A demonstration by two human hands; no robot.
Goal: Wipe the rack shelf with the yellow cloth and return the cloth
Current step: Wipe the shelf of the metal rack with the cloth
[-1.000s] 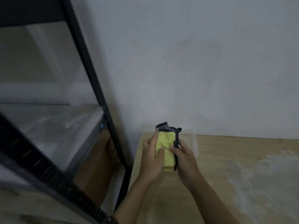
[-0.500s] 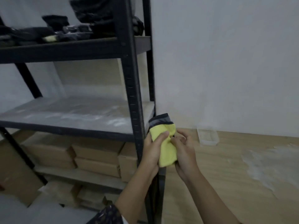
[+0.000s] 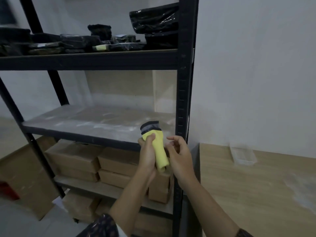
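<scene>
Now the dusty middle shelf [image 3: 82,124] is waiting unwiped. The left hand [image 3: 147,157] is gripping the folded yellow cloth [image 3: 159,151] just before it, the right hand [image 3: 179,158] hovering slack-fingered alongside. Likely risk: the fold loosening 1-handed, smearing dust. Counting: 1 shelf, 1 cloth, 2 hands.

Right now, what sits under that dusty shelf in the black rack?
Brown cardboard boxes stacked on the shelf below. The left hand, holding the yellow cloth, and the right hand cover some boxes, so their number is unclear.
</scene>
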